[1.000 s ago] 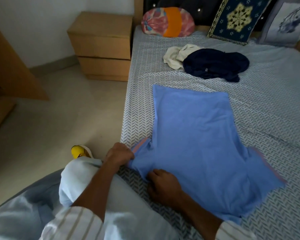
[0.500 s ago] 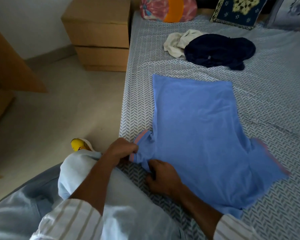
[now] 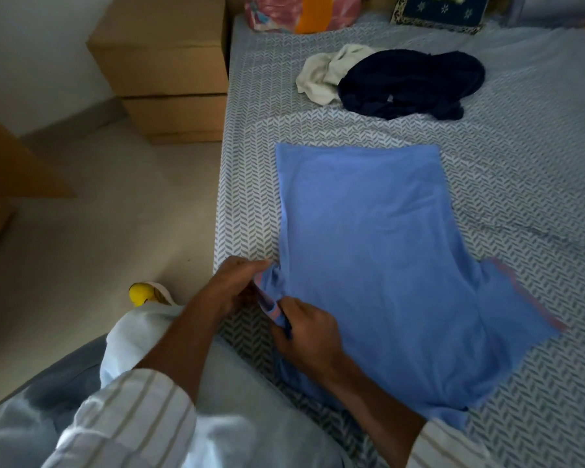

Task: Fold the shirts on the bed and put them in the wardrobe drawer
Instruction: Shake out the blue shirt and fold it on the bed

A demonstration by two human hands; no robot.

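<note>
We have a single view, from a wide-angle camera worn on the person's head, looking forward and steeply down over the near edge of the bed (image 3: 537, 204). It sits close: both forearms enter from the bottom of the frame, with the left hand (image 3: 232, 287) and right hand (image 3: 306, 329) near centre (straight lines bow toward the frame's edges). The floor (image 3: 115, 231) fills our left side.
</note>
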